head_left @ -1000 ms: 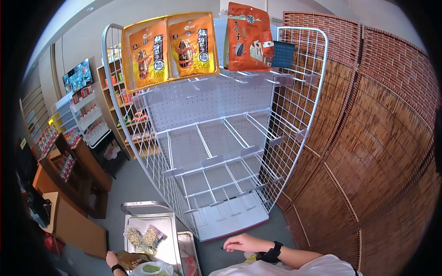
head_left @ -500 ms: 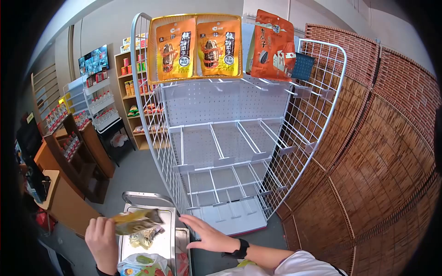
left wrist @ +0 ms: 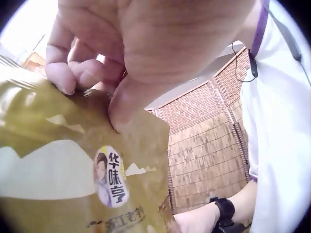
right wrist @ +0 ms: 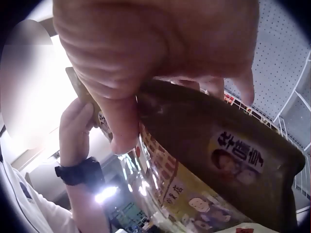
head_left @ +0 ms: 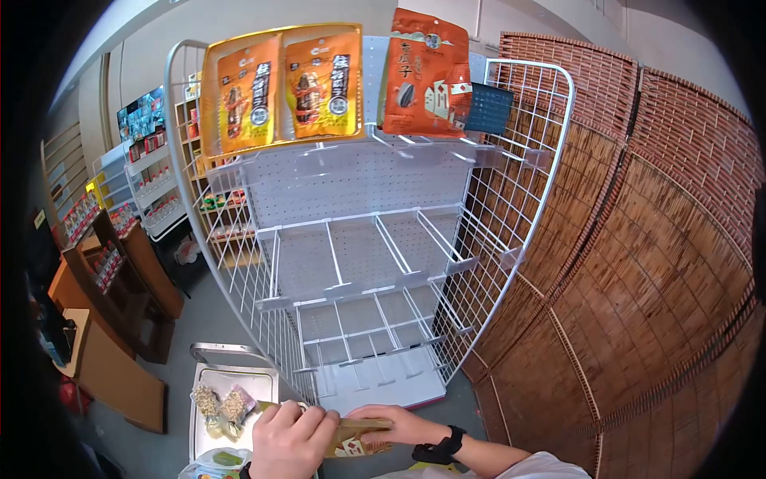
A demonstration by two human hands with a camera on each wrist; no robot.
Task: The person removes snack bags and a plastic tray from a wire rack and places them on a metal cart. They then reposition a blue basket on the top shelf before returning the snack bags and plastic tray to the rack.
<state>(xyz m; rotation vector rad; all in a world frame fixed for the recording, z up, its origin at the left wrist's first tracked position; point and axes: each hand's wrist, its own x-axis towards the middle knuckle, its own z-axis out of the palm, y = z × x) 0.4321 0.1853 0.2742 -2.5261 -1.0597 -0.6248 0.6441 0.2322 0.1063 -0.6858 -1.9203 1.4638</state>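
In the head view my left hand point(head_left: 291, 439) and right hand point(head_left: 403, 425) are low at the front, both on an olive-gold snack bag point(head_left: 347, 443). The left thumb and fingers pinch the upper edge of the bag point(left wrist: 58, 170), whose printed front faces the left wrist camera. From the other end, my right hand point(right wrist: 155, 48) grips the bag point(right wrist: 194, 141), thumb on one side and fingers on the other. A round-cornered logo with a portrait and cartoon figures are printed on it.
A wire display rack point(head_left: 359, 247) with hooks stands ahead. Orange-yellow seed packs in a gold frame point(head_left: 281, 96) and a red-orange seed bag point(head_left: 427, 76) are at its top. Clear nut packs point(head_left: 223, 407) lie on a metal cart point(head_left: 270, 387) at left. Woven screens point(head_left: 594, 263) line the right.
The left hand reached to the cart, lifted the gold bag from it and carried it right. The right hand moved toward it and now grips it too. The head view also shifted.
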